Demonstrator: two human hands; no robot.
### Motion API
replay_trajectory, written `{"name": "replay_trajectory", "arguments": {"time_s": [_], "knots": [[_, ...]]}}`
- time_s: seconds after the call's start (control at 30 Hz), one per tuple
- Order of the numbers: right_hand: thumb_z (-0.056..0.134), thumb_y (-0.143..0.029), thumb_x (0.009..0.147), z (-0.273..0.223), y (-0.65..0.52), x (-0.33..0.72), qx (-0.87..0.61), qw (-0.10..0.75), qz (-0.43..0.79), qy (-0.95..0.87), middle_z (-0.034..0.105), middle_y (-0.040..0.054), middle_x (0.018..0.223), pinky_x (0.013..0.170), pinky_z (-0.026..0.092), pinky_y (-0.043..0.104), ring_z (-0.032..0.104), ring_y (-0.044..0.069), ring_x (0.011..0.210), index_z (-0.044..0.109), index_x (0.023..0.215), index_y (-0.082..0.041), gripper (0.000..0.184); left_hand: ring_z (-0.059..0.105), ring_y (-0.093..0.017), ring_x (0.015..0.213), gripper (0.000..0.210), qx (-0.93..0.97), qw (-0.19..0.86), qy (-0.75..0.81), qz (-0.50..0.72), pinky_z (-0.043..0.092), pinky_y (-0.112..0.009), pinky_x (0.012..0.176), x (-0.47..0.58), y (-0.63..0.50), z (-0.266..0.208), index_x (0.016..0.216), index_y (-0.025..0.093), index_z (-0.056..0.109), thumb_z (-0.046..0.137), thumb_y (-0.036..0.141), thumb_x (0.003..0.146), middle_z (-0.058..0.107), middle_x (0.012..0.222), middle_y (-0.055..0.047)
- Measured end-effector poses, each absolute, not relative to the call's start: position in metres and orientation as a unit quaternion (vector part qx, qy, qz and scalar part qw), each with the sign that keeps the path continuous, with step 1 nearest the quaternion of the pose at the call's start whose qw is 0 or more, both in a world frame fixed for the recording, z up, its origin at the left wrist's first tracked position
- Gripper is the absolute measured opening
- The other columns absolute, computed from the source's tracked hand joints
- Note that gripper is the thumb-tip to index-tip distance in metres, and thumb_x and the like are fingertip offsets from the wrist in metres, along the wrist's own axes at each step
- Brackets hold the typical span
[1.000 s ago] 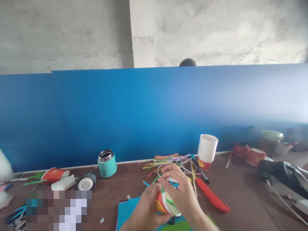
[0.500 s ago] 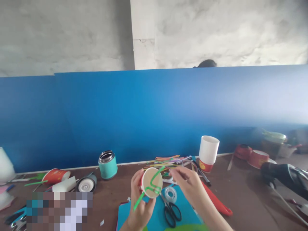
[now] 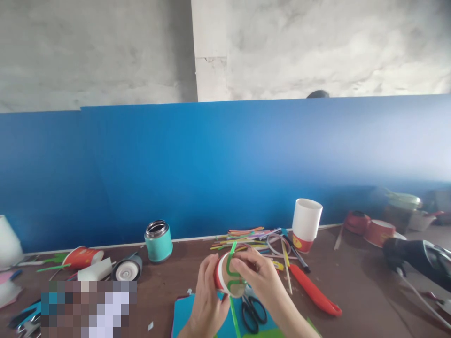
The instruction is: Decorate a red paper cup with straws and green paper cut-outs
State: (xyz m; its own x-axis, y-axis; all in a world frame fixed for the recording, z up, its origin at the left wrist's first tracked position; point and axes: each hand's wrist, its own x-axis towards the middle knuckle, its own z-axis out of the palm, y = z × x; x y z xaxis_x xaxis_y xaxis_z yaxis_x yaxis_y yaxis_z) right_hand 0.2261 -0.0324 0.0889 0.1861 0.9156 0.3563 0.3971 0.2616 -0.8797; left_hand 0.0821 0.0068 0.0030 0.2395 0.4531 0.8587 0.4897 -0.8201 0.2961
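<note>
Far left, an orange-red paper cup [image 3: 82,257] lies on its side and a teal metal flask [image 3: 158,245] stands open; no visible change there. Left hand [image 3: 207,295] is clamped around the red-and-white paper cup [image 3: 219,280], holding it above the desk [image 3: 352,281], over the back part of the blue sheet [image 3: 183,312]. Vs half a second ago, the cup has turned: the bent green strip [image 3: 230,254] across its beige round end now runs roughly top to bottom, tail hanging below; it slanted to lower left. Right hand [image 3: 259,272] was clear of the cup then; now it's in, thumb on the beige end beside the strip. Can't tell if it's pinching anything. My read: work is back on the strip itself, left steadying, right pressing. Black-handled scissors [image 3: 250,317] lie just below on the sheet. Further right, a long red plastic object [image 3: 315,293] and an upright white-and-red paper cup [image 3: 306,223], both untouched.
</note>
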Motion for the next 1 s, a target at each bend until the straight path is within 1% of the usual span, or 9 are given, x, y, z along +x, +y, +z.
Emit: {"name": "replay_trajectory", "arguments": {"time_s": [0.13, 0.27, 0.4, 0.47, 0.6, 0.67, 0.77, 0.9, 1.0], "knots": [[0.058, -0.041, 0.077, 0.084, -0.031, 0.224, -0.587, 0.531, 0.23, -0.565, 0.059, 0.0018, 0.063, 0.057, 0.041, 0.027, 0.051, 0.016, 0.061, 0.068, 0.074, -0.015, 0.027, 0.036, -0.03, 0.123, 0.066, -0.816, -0.007, -0.287, -0.501, 0.04, -0.048, 0.097, 0.081, 0.007, 0.003, 0.137, 0.012, 0.021, 0.046, 0.002, 0.077, 0.04, 0.127, -0.02], [0.057, -0.046, 0.076, 0.08, -0.027, 0.225, -0.56, 0.566, 0.252, -0.55, 0.057, 0.0016, 0.061, 0.057, 0.04, 0.027, 0.051, 0.016, 0.061, 0.065, 0.066, -0.015, 0.034, 0.039, -0.029, 0.121, 0.066, -0.824, -0.018, -0.271, -0.498, 0.041, -0.049, 0.095, 0.08, 0.007, 0.005, 0.137, 0.016, 0.021, 0.049, 0.003, 0.078, 0.042, 0.125, -0.018], [0.057, -0.044, 0.077, 0.079, -0.027, 0.224, -0.537, 0.578, 0.264, -0.555, 0.053, 0.0003, 0.059, 0.055, 0.039, 0.026, 0.049, 0.014, 0.059, 0.06, 0.058, -0.015, 0.034, 0.043, -0.029, 0.118, 0.063, -0.816, -0.033, -0.265, -0.513, 0.042, -0.05, 0.092, 0.081, 0.009, 0.002, 0.134, 0.017, 0.024, 0.049, 0.003, 0.078, 0.045, 0.122, -0.018], [0.059, -0.043, 0.076, 0.08, -0.028, 0.223, -0.544, 0.581, 0.255, -0.549, 0.052, -0.0006, 0.059, 0.054, 0.039, 0.025, 0.048, 0.014, 0.058, 0.059, 0.061, -0.016, 0.03, 0.043, -0.03, 0.118, 0.063, -0.815, -0.034, -0.27, -0.512, 0.043, -0.05, 0.092, 0.081, 0.009, 0.0, 0.134, 0.017, 0.023, 0.049, 0.004, 0.078, 0.045, 0.123, -0.018], [0.062, -0.042, 0.073, 0.081, -0.028, 0.222, -0.576, 0.601, 0.22, -0.509, 0.045, -0.0044, 0.058, 0.052, 0.038, 0.024, 0.044, 0.013, 0.054, 0.058, 0.077, -0.018, 0.025, 0.042, -0.029, 0.12, 0.061, -0.816, -0.028, -0.268, -0.511, 0.044, -0.047, 0.093, 0.082, 0.008, -0.003, 0.134, 0.017, 0.024, 0.049, 0.005, 0.08, 0.045, 0.123, -0.019], [0.06, -0.044, 0.074, 0.081, -0.027, 0.222, -0.571, 0.598, 0.228, -0.514, 0.042, -0.0045, 0.056, 0.05, 0.036, 0.024, 0.041, 0.013, 0.053, 0.058, 0.072, -0.018, 0.027, 0.043, -0.029, 0.12, 0.06, -0.817, -0.027, -0.257, -0.516, 0.044, -0.046, 0.093, 0.083, 0.008, -0.004, 0.133, 0.016, 0.026, 0.051, 0.007, 0.08, 0.045, 0.123, -0.019], [0.061, -0.047, 0.073, 0.079, -0.025, 0.223, -0.543, 0.605, 0.228, -0.535, 0.043, -0.0021, 0.056, 0.053, 0.037, 0.025, 0.042, 0.013, 0.056, 0.057, 0.055, -0.017, 0.035, 0.043, -0.029, 0.12, 0.061, -0.811, -0.035, -0.27, -0.517, 0.045, -0.045, 0.093, 0.084, 0.009, -0.006, 0.133, 0.016, 0.026, 0.051, 0.006, 0.079, 0.045, 0.123, -0.019], [0.062, -0.044, 0.073, 0.08, -0.026, 0.225, -0.545, 0.556, 0.265, -0.568, 0.043, -0.0017, 0.054, 0.053, 0.037, 0.026, 0.044, 0.013, 0.055, 0.062, 0.05, -0.016, 0.036, 0.043, -0.028, 0.119, 0.062, -0.799, -0.053, -0.309, -0.513, 0.044, -0.045, 0.094, 0.084, 0.009, -0.008, 0.134, 0.015, 0.025, 0.048, 0.004, 0.077, 0.044, 0.123, -0.019], [0.061, -0.037, 0.073, 0.083, -0.029, 0.226, -0.588, 0.491, 0.237, -0.598, 0.044, -0.0014, 0.055, 0.056, 0.038, 0.027, 0.045, 0.014, 0.057, 0.063, 0.047, -0.017, 0.034, 0.045, -0.028, 0.118, 0.061, -0.799, -0.056, -0.308, -0.514, 0.045, -0.044, 0.093, 0.084, 0.009, -0.007, 0.133, 0.015, 0.027, 0.052, 0.007, 0.078, 0.045, 0.122, -0.019]]}}
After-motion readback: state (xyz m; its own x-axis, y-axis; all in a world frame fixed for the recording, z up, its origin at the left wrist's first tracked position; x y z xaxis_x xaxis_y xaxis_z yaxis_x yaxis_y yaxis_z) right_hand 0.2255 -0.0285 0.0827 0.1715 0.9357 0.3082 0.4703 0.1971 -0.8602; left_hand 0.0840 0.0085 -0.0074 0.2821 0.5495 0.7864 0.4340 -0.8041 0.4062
